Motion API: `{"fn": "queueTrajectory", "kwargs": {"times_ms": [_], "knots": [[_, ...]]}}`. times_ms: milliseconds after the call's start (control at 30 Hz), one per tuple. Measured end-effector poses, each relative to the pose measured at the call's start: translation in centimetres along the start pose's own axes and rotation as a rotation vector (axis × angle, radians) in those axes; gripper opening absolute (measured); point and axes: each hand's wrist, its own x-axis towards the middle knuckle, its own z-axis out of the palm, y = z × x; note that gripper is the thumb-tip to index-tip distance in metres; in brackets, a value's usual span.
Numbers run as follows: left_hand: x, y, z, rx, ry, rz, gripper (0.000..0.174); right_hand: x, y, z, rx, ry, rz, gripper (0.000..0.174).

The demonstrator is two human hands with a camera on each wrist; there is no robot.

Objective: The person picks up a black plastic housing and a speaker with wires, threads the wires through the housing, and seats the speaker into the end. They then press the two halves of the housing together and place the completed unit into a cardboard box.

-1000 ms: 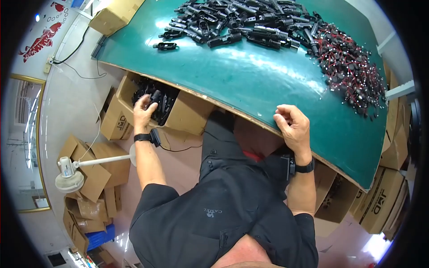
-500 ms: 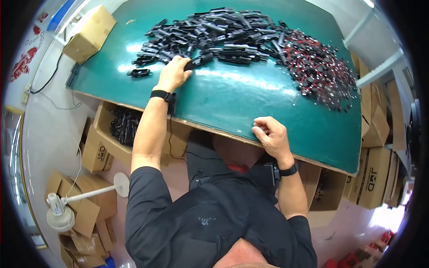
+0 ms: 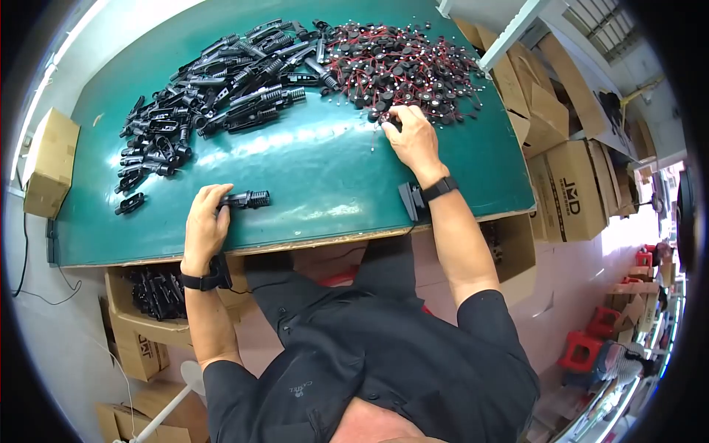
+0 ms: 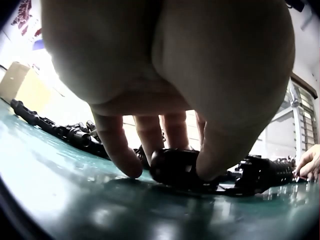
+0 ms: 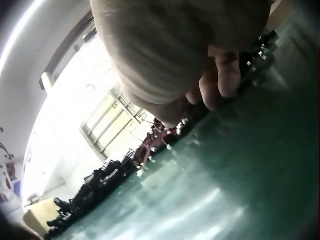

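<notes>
On the green table [image 3: 325,210], my left hand [image 3: 205,227] grips one end of a black plastic housing [image 3: 255,198] near the front edge. The housing lies flat, its ribbed end pointing right; in the left wrist view my thumb and fingers straddle its rounded end [image 4: 172,166]. My right hand [image 3: 416,140] reaches to the near edge of a pile of small round black parts with red wires [image 3: 413,63]. Its thumb and forefinger pinch one round black part [image 3: 385,117]. In the right wrist view the palm mostly hides the fingertips.
A heap of similar black housings [image 3: 221,81] spreads over the table's left and back, one single housing [image 3: 130,204] lying apart. A cardboard box [image 3: 52,162] stands at the left edge. Below the table is an open box of black parts [image 3: 118,299]; more cartons [image 3: 569,192] stand at right.
My left hand has come from the box below, past the heap, to the table's front with a housing. My right hand has moved from the front edge to the wired parts. The head view has swung right.
</notes>
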Motion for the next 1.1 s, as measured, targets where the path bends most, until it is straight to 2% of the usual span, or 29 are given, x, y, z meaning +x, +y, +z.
{"fn": "queueTrajectory", "kwargs": {"times_ms": [100,200,333,433,633,767,867,1000,1100], "knots": [[-0.5,0.5,0.7,-0.009,0.028,0.091,0.044,0.5,0.9,0.3,-0.117,-0.019,0.027,0.018],[-0.8,1.2,0.7,-0.035,0.005,0.049,0.040,0.5,1.4,0.3,-0.161,-0.110,0.023,0.015],[-1.3,2.3,0.5,-0.022,-0.038,0.039,0.040,-0.5,2.0,-0.1,-0.152,-0.016,0.022,0.012],[-1.5,2.7,0.8,-0.030,-0.080,0.006,0.041,-1.2,2.3,-0.9,-0.105,-0.143,-0.079,0.014],[-2.1,3.6,1.6,-0.127,-0.111,-0.040,0.044,-4.3,0.7,-3.6,-0.061,-0.141,-0.044,0.018],[-2.0,4.7,2.4,-0.214,-0.066,-0.089,0.048,-4.4,0.5,-3.6,-0.101,-0.141,-0.045,0.020],[-1.8,5.2,2.6,-0.153,0.026,0.067,0.051,-4.1,0.7,-3.5,-0.156,-0.142,-0.058,0.021],[-2.3,5.2,2.5,-0.103,0.024,0.040,0.051,-5.1,0.2,-4.1,-0.162,-0.271,-0.067,0.024],[-2.2,4.8,2.7,-0.046,0.027,0.055,0.051,-6.5,-1.1,-4.8,-0.120,-0.168,-0.097,0.026]]}}
